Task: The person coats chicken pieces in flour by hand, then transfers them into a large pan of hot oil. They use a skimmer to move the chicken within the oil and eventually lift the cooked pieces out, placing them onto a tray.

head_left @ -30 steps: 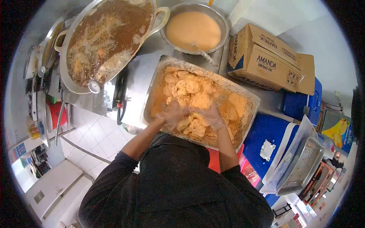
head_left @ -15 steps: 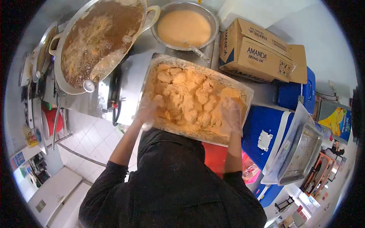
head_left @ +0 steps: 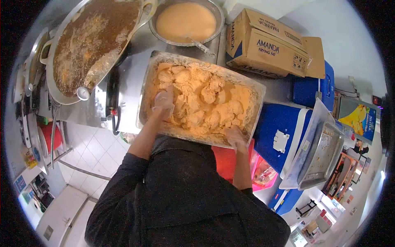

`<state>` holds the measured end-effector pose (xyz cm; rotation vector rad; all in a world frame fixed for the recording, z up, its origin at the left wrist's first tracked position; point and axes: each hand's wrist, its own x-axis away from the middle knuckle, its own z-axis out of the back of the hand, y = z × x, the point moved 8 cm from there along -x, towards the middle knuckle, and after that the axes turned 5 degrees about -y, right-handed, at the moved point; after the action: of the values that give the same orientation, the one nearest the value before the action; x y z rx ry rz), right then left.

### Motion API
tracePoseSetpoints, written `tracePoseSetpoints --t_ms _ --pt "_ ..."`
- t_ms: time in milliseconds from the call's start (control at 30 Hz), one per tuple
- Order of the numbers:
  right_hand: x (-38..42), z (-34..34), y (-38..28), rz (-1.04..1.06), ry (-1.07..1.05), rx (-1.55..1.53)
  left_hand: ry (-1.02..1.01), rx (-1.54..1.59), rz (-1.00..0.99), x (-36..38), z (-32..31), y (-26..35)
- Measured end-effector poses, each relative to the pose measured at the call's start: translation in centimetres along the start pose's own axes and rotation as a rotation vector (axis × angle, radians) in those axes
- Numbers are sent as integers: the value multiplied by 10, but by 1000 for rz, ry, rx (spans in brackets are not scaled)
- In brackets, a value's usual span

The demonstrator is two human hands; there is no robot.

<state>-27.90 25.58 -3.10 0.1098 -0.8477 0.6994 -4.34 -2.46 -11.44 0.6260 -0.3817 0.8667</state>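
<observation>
A large rectangular tub (head_left: 257, 99) holds several lumpy coated pieces, possibly chicken (head_left: 210, 92), in loose orange-tinted breading flour. My left hand (head_left: 163, 103), in a clear plastic glove, reaches into the tub's left side and touches the coated pieces there. Its fingertips sink among the pieces, so its grip is hidden. At the tub's near right corner, my right hand (head_left: 235, 138) is also gloved and dips into the flour beside the near wall. Flour and pieces hide its fingers, and whether it holds a piece does not show.
At upper left, a big pan of bubbling oil (head_left: 92, 45) carries a round dial thermometer (head_left: 83, 93). A metal bowl of orange batter (head_left: 187, 22) with a utensil stands behind the tub. An Amanda carton (head_left: 267, 45), blue cooler (head_left: 275, 131) and metal tray (head_left: 323, 154) are rightward.
My left hand has moved farther into the tub, while my right hand has come down toward the near right corner. Pieces have shifted in the flour. The whole view has moved slightly.
</observation>
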Motion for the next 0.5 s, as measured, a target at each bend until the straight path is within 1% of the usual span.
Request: tracePoseSetpoints --t_ms 33,67,100,167,200,267,300,367,433,467,500 --pt "-5 -11 3 -53 -43 -117 -33 -56 -38 -6 -11 -6" --pt "-11 -19 4 -109 -79 -269 -104 171 90 -3 -9 -14" --pt "-13 -27 1 -128 -115 -494 -169 399 218 3 0 -12" --pt "-12 -37 -21 -111 -229 -1120 -303 637 361 17 17 6" --pt "-7 -35 -41 -91 -299 -1471 -372 645 374 23 28 20" --pt "9 -21 -85 4 -448 -1946 -437 772 258 22 16 29" --pt "11 -14 -104 21 -489 -2028 -418 885 120 5 -6 28" --pt "4 -11 -125 -9 -502 -2027 -461 1069 -37 -1 -14 41" --pt "-35 -48 -104 -249 -476 -1643 -587 1222 -71 15 0 85" --pt "-55 -71 -89 -259 -460 -1611 -632 1204 54 53 49 113" --pt "-75 -94 -73 -269 -443 -1579 -632 1098 -24 53 48 116"
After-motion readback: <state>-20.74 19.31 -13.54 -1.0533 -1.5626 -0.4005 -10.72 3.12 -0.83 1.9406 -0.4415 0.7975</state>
